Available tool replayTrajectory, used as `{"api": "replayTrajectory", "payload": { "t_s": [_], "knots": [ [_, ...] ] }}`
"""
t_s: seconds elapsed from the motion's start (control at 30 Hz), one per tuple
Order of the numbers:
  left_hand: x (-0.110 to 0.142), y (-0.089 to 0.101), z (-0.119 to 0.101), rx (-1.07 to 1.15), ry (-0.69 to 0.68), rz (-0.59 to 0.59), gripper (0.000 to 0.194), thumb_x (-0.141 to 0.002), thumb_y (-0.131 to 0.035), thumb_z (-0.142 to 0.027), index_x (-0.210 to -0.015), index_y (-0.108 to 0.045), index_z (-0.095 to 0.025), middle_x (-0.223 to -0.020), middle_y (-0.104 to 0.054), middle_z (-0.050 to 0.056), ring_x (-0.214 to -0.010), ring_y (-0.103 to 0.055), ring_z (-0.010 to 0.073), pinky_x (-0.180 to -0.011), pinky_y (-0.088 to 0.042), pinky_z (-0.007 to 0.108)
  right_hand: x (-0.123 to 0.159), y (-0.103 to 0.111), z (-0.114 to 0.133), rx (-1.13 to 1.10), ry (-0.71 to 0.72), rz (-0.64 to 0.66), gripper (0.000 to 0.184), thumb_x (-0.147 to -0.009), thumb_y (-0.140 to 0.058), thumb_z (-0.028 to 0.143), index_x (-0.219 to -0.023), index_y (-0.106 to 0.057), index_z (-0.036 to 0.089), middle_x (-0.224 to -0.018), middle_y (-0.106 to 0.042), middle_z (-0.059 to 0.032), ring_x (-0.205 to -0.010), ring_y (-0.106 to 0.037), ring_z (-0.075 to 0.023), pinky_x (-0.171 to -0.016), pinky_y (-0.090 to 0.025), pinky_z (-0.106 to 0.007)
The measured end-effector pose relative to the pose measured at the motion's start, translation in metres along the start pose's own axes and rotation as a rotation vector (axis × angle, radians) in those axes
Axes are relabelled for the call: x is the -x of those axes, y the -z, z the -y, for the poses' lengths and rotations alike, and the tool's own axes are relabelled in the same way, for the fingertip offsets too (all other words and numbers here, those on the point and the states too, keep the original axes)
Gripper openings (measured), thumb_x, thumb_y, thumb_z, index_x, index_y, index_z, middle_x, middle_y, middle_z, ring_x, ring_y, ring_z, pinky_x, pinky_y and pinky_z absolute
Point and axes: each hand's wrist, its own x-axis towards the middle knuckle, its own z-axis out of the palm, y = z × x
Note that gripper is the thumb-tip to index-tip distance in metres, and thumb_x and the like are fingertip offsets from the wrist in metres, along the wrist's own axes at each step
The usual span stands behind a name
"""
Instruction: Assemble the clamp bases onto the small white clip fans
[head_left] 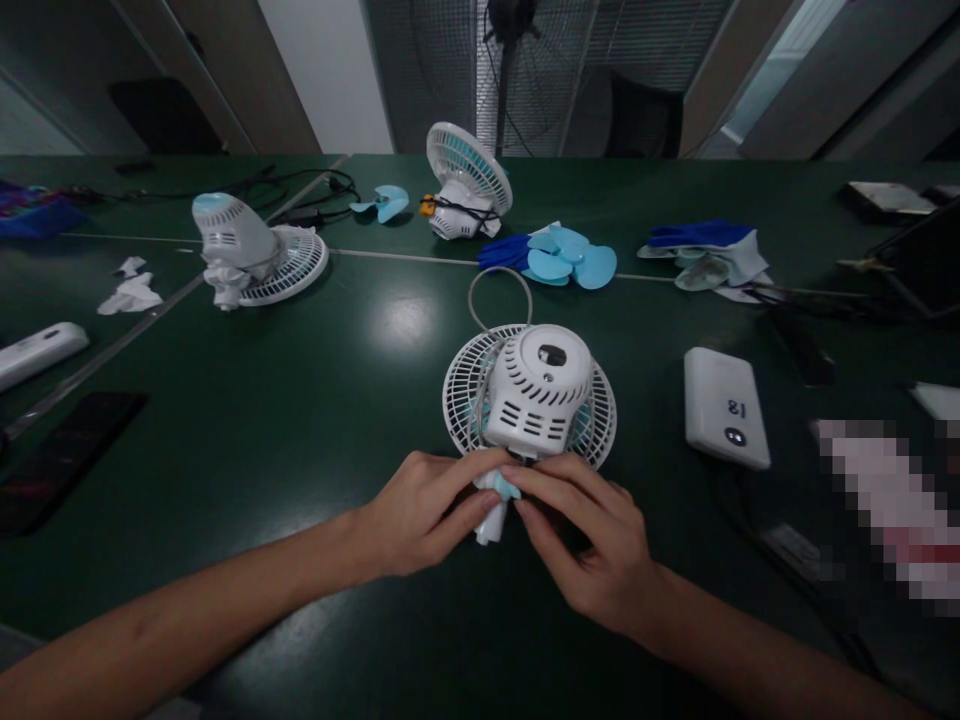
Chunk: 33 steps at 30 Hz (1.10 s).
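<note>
A small white fan [541,390] lies face down on the green table, its round motor housing up and its grille underneath. At its near end, a white neck piece [491,524] sticks out towards me with a small light-blue knob [504,487] on it. My left hand [439,510] is closed around the neck piece from the left, thumb and forefinger pressed to it. From the right, my right hand [589,525] pinches the light-blue knob. My fingers hide part of the joint between neck and housing. A grey cable [501,270] loops behind the fan.
Another white fan [251,250] lies at the left, and one [465,185] stands at the back. Light-blue fan blades [574,257] rest on a blue glove [502,250]. Further right are gloves [705,255] and a white power bank [725,405]. A black phone [67,455] lies left.
</note>
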Motion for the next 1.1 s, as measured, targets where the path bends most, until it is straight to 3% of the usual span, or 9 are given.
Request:
{"api": "replayTrajectory", "payload": {
  "t_s": [0.7,1.1],
  "knots": [
    [-0.0010,0.0000,-0.0014,-0.017,-0.020,-0.017,0.031,-0.110,-0.040,-0.027,-0.138,-0.048,-0.017,-0.087,-0.069,0.003,-0.066,-0.064,0.0128,-0.063,-0.052,0.024,0.0028,-0.0023,-0.0035,-0.035,-0.045,0.034,0.035,-0.102,-0.059,0.011,-0.134,-0.064,0.025,-0.113,-0.073,-0.0059,-0.099,-0.072,-0.0161,-0.078,-0.057,-0.028],
    [-0.0025,0.0016,-0.0034,0.003,0.004,0.039,0.025,-0.111,-0.039,-0.030,-0.130,-0.051,-0.018,-0.088,-0.066,0.003,-0.071,-0.064,0.0138,-0.068,-0.053,0.026,0.0021,-0.0056,-0.0050,-0.043,-0.073,-0.041,0.014,-0.098,-0.070,0.021,-0.111,-0.067,0.021,-0.085,-0.070,0.0000,-0.071,-0.067,-0.0125,-0.059,-0.051,-0.025]
  ]
}}
